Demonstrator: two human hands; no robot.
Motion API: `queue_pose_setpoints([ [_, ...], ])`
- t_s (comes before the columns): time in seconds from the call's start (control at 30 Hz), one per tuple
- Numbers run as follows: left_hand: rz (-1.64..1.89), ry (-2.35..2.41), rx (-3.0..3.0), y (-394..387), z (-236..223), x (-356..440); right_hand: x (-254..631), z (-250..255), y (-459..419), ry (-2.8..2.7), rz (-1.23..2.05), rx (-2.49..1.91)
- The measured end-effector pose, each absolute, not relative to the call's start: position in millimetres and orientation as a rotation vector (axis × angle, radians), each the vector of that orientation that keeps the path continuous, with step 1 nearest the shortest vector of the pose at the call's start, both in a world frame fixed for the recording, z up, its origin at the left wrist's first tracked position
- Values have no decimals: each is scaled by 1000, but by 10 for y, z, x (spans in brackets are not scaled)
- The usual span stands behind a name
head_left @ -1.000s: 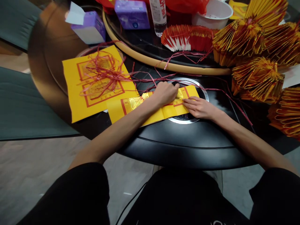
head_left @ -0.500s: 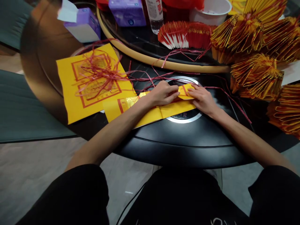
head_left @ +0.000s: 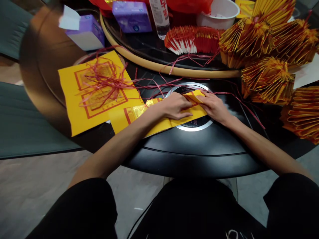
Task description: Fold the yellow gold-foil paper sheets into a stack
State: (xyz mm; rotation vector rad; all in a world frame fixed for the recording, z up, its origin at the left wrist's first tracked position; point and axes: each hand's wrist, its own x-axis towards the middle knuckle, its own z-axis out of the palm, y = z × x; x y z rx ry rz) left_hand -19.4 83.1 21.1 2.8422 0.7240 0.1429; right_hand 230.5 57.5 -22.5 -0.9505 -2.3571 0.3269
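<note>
A strip of folded yellow joss paper [head_left: 159, 127], with red print and gold foil, lies slanted on the dark table before me. My left hand [head_left: 175, 105] rests on its middle, fingers apart and spread over the paper. The paper's right end is pinched by my right hand [head_left: 213, 105], and its upper edge is bent over there. Part of the fold hides under my left fingers. To the left, a flat stack of yellow joss paper [head_left: 72, 109] carries a tangle of pink-red plastic string [head_left: 107, 79], whose strands trail rightward past my hands.
Fanned, pleated joss paper bundles [head_left: 269, 78] stand at the right. On the raised turntable are red folded papers [head_left: 191, 38], a water bottle [head_left: 159, 16], a purple tissue pack [head_left: 132, 16] and a white bowl [head_left: 221, 16]. Another tissue pack [head_left: 86, 31] sits at the upper left.
My right hand has shifted from lying flat on the paper to pinching its right end, where the upper edge now folds over. My left hand's fingers have uncurled onto the paper.
</note>
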Motion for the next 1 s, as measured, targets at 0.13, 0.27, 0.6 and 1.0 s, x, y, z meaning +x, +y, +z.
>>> queue_pose_setpoints([
  [0.13,57,594,2906,787,155,-92,2319,-234,600,-2375,359,-916],
  [0.27,205,577,2889,785,91,-96,2290,-224,573,-2470,386,-833],
  [0.6,143,640,2920,735,110,-81,2329,-230,590,-2526,407,-764],
  [1.0,111,745,2589,879,320,-262,2317,-189,561,-2731,228,-681],
])
